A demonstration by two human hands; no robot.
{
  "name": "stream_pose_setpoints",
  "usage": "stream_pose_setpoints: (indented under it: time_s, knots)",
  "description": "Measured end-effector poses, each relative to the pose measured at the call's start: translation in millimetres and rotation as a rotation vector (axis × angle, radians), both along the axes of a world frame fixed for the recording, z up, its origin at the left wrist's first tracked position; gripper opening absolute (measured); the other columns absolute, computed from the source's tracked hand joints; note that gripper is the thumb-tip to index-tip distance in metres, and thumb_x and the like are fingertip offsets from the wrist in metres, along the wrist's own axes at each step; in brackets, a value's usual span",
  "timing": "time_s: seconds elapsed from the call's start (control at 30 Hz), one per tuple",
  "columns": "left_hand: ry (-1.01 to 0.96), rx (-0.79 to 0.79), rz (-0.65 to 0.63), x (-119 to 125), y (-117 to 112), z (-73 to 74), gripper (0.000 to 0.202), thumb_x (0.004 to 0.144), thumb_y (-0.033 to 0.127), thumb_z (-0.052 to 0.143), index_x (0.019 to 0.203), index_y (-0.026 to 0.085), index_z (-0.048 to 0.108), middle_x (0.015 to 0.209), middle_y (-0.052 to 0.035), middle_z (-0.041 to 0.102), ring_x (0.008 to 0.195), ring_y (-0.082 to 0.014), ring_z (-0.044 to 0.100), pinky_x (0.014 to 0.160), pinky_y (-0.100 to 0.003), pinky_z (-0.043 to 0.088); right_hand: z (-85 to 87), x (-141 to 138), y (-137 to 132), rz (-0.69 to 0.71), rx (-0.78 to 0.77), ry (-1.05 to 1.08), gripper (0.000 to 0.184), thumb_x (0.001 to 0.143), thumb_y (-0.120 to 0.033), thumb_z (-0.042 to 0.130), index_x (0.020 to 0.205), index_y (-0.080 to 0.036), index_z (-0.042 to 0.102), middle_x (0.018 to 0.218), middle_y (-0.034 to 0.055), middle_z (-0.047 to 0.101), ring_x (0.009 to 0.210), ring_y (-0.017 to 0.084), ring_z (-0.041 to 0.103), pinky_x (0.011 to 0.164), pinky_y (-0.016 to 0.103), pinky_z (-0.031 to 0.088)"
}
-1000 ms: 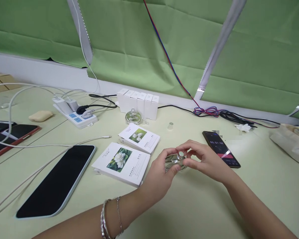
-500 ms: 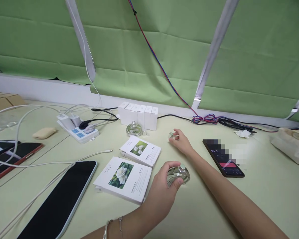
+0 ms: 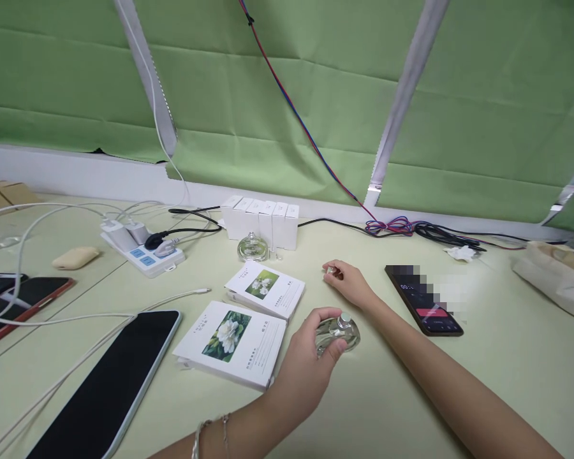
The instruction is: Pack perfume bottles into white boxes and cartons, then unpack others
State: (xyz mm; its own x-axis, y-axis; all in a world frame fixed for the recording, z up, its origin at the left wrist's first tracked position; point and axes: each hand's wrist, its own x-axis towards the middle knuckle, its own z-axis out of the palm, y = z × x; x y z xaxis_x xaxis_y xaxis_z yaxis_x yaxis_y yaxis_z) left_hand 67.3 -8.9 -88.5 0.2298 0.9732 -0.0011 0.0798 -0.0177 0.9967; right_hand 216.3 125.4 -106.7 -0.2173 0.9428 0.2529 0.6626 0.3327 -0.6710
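Observation:
My left hand [image 3: 306, 363], a bracelet at its wrist, is closed around a clear glass perfume bottle [image 3: 350, 336] with a silvery top and no cap over it. Farther back, my right hand [image 3: 353, 284] has its fingers curled down at the table around a small clear cap [image 3: 331, 270], which they mostly hide. Two white perfume boxes with flower pictures lie left of my hands, the nearer box [image 3: 263, 347] close to my left hand and the farther box [image 3: 287, 294] behind it. A second perfume bottle [image 3: 252, 247] stands beyond them.
Several upright white cartons [image 3: 282, 229] stand against the wall. At left are a power strip [image 3: 155, 260] with plugs, white cables and a dark tablet-like device [image 3: 110, 382]. A phone [image 3: 423, 303] lies right of my right forearm, and a cloth bag [image 3: 550, 277] sits far right.
My right fingers have curled further over the small cap, which is now mostly covered. My left hand still holds the bottle. The whole view has shifted slightly.

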Motion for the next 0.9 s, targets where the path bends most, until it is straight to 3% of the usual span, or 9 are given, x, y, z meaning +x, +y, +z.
stream_pose_setpoints:
  time_s: [0.2, 0.27, 0.37, 0.5, 0.57, 0.63, 0.7, 0.8, 0.9]
  knots:
    - [0.081, 0.035, 0.032, 8, -5, -0.5, 0.034, 0.082, 0.024, 0.052, 0.115, 0.023, 0.048, 0.115, -0.0087, 0.057, 0.105, -0.0243, 0.053, 0.091, -0.039, 0.04, -1.6, -9, 16, -0.013, 0.026, -0.012, 0.018, 0.08, -0.025, 0.056, 0.095, -0.016, 0.061, 0.087, 0.0033, 0.064, 0.077, 0.015, 0.058, 0.077, 0.032, 0.045]
    - [0.162, 0.121, 0.061, 7, -14, 7.7, 0.043, 0.083, 0.023, 0.051, 0.124, 0.024, 0.042, 0.13, -0.0092, 0.046, 0.12, -0.0255, 0.042, 0.1, -0.041, 0.033, -2.1, -14, 27, -0.021, 0.026, -0.011, 0.019, 0.083, -0.029, 0.056, 0.095, -0.015, 0.06, 0.089, 0.0029, 0.063, 0.079, 0.015, 0.059, 0.077, 0.035, 0.046]
    - [0.245, 0.308, 0.107, -9, -17, 34.4, 0.046, 0.086, 0.028, 0.049, 0.13, 0.028, 0.035, 0.139, -0.0051, 0.037, 0.13, -0.0229, 0.03, 0.105, -0.039, 0.028, -4.1, -17, 36, -0.04, 0.023, 0.012, 0.027, 0.082, -0.033, 0.057, 0.101, -0.015, 0.058, 0.093, 0.0046, 0.062, 0.081, 0.016, 0.058, 0.079, 0.036, 0.046]
    - [0.483, 0.521, 0.366, -63, 34, 76.4, 0.044, 0.087, 0.028, 0.045, 0.13, 0.024, 0.034, 0.138, -0.0054, 0.039, 0.128, -0.0201, 0.035, 0.105, -0.035, 0.029, -2.7, -12, 38, -0.074, 0.037, 0.073, 0.049, 0.078, -0.042, 0.054, 0.116, -0.011, 0.05, 0.109, 0.0137, 0.057, 0.093, 0.022, 0.055, 0.082, 0.039, 0.044]
    - [0.777, 0.438, 0.433, -96, 75, 85.0, 0.046, 0.087, 0.029, 0.043, 0.131, 0.02, 0.031, 0.142, -0.0091, 0.034, 0.13, -0.0214, 0.032, 0.105, -0.035, 0.029, 3.6, -6, 32, -0.085, 0.058, 0.103, 0.052, 0.079, -0.046, 0.05, 0.118, -0.011, 0.048, 0.115, 0.0161, 0.052, 0.103, 0.026, 0.05, 0.087, 0.043, 0.041]
    - [0.868, 0.34, 0.407, -123, 112, 81.5, 0.052, 0.08, 0.026, 0.054, 0.127, 0.013, 0.037, 0.137, -0.0176, 0.039, 0.128, -0.0291, 0.035, 0.102, -0.04, 0.03, 13.4, 1, 21, -0.073, 0.075, 0.127, 0.047, 0.081, -0.047, 0.045, 0.115, -0.014, 0.049, 0.116, 0.0153, 0.051, 0.108, 0.028, 0.046, 0.09, 0.047, 0.037]
    - [0.927, 0.252, 0.339, -138, 137, 70.0, 0.05, 0.072, 0.025, 0.062, 0.117, 0.01, 0.047, 0.126, -0.0208, 0.052, 0.115, -0.0334, 0.05, 0.092, -0.041, 0.04, 23.5, 10, 2, -0.033, 0.077, 0.146, 0.041, 0.084, -0.046, 0.041, 0.111, -0.017, 0.051, 0.116, 0.0134, 0.052, 0.107, 0.026, 0.047, 0.091, 0.046, 0.036]
    - [0.992, 0.202, 0.277, -143, 153, 53.0, 0.036, 0.068, 0.027, 0.064, 0.1, 0.013, 0.057, 0.108, -0.0174, 0.064, 0.099, -0.0331, 0.06, 0.081, -0.037, 0.045, 30.7, 27, -37, 0.158, -0.001, 0.174, 0.036, 0.087, -0.045, 0.038, 0.109, -0.02, 0.053, 0.111, 0.0088, 0.058, 0.101, 0.021, 0.053, 0.087, 0.038, 0.042]
    - [1.042, 0.218, 0.299, -139, 154, 54.2, 0.03, 0.071, 0.031, 0.062, 0.095, 0.014, 0.058, 0.104, -0.0154, 0.066, 0.097, -0.0331, 0.06, 0.08, -0.037, 0.044, 25.3, 40, -76, 0.432, -0.2, 0.257, 0.047, 0.081, -0.047, 0.05, 0.12, -0.022, 0.046, 0.113, 0.0078, 0.057, 0.102, 0.022, 0.052, 0.087, 0.036, 0.042]
